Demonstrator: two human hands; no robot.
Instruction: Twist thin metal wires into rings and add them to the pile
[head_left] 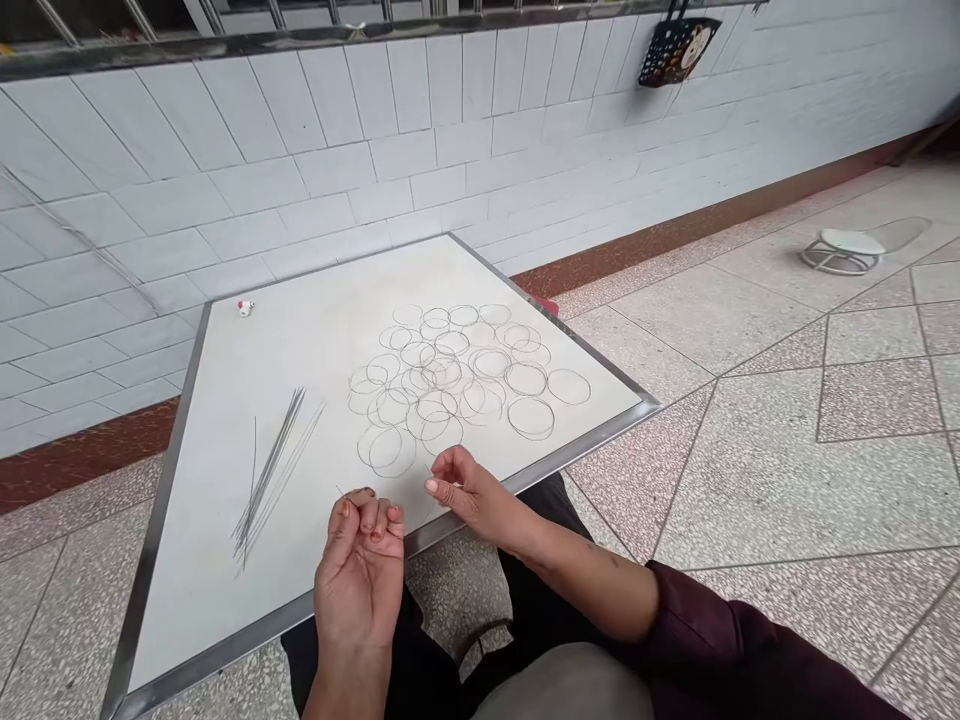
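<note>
My left hand [361, 565] is turned palm up at the table's near edge, its thumb and curled fingers pinched together. A short bit of thin wire [340, 491] sticks out by its fingertips. My right hand [471, 497] is just to the right, thumb and forefinger pinched, with another fine wire tip beside them. The wire's course between the hands is too faint to follow. Beyond my hands, many thin wire rings [439, 375] lie overlapping on the white table [315, 290]. To the left lies a loose bundle of straight wires [274, 465].
A small white-and-red object [245, 308] sits at the table's far left corner. The table has a metal rim [525, 475] and stands by a white tiled wall [337, 170]. A patterned bag [675, 50] hangs there. A low stool [844, 248] stands on the floor at right.
</note>
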